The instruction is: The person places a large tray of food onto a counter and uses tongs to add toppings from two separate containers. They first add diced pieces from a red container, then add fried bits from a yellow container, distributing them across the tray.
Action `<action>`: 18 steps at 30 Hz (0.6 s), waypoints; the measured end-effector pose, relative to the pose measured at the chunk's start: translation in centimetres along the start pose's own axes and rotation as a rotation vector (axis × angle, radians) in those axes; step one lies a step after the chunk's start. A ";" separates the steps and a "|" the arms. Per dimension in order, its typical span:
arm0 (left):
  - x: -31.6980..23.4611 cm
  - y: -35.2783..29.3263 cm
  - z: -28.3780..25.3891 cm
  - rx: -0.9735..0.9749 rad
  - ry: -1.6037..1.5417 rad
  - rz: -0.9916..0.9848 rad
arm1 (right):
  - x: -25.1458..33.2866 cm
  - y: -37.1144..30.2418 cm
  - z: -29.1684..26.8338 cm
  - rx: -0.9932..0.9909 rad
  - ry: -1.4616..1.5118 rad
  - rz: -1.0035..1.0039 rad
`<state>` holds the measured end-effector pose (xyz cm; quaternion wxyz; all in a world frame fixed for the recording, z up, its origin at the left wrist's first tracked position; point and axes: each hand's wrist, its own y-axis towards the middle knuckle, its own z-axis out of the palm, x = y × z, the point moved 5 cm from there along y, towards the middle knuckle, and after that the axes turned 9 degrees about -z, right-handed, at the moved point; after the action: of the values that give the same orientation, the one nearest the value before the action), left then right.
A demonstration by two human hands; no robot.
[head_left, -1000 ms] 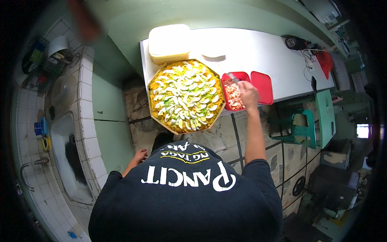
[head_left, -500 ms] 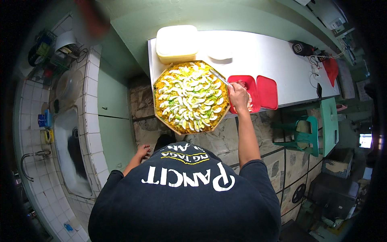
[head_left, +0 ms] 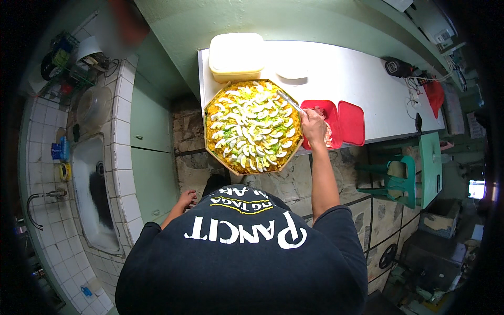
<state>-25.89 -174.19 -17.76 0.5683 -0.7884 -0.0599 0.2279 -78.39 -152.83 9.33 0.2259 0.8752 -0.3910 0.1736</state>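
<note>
My right hand is closed around a slim metal utensil, probably tongs. Its far end reaches over the upper right rim of an eight-sided tray. A bed of yellow noodles fills that tray, topped with egg slices and chopped greens. Just beyond my right hand, a red plastic container holds pinkish pieces of food; the hand covers part of its left side. Low by my left side hangs my left hand, its fingers loosely bent with nothing visible in them.
A lidded pale yellow tub and a white round item stand on the white table. Beside the red container lies its lid. A sink is at left; a green chair stands at right.
The whole view has shifted slightly, so the table and tray sit a little further right. My right hand keeps its grip on the utensil near the tray's rim. My left hand has barely moved.
</note>
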 end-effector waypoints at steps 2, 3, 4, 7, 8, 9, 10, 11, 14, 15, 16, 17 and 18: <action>-0.2 0.3 -0.1 0.020 -0.032 -0.012 | -0.1 0.1 1.2 0.034 -0.035 -0.004; -0.3 0.4 -0.2 0.018 -0.020 -0.008 | -0.2 0.0 1.2 0.028 -0.037 0.008; -0.4 0.5 -0.3 0.017 -0.007 -0.004 | -0.3 -0.1 1.1 0.022 -0.038 0.021; -0.6 0.7 -0.5 0.006 0.010 0.014 | -1.3 -0.4 0.0 -0.058 -0.004 0.018; -0.7 0.7 -0.6 0.003 0.013 0.020 | -1.6 -0.6 -1.1 -0.098 0.020 0.036; -0.7 0.8 -0.5 -0.002 0.018 0.017 | -2.0 -0.7 -2.6 -0.140 0.036 0.052; -0.4 0.6 -0.8 -0.008 0.023 0.014 | -2.5 -1.1 -4.3 -0.211 0.065 0.082; 0.0 1.0 -0.9 0.004 0.007 0.040 | -4.2 -1.7 -5.7 -0.280 0.037 0.088; 0.6 1.2 -0.9 -0.029 0.098 0.125 | -9.0 -3.8 -8.3 -0.316 -0.101 0.183; 1.1 1.4 -0.9 -0.039 0.039 0.078 | -10.0 -4.5 -8.4 -0.214 -0.180 0.265; 1.6 1.6 -0.7 -0.051 -0.021 0.033 | -10.8 -5.0 -8.3 -0.109 -0.258 0.346; 1.2 1.6 -0.6 -0.044 -0.015 0.041 | -11.0 -5.3 -8.2 -0.081 -0.285 0.345; 0.8 1.5 -0.5 -0.037 -0.010 0.049 | -11.3 -5.4 -8.0 -0.053 -0.312 0.343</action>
<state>-25.26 -174.89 -19.26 0.5476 -0.7988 -0.0477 0.2446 -82.42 -138.55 9.17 0.1526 0.8060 -0.5685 0.0617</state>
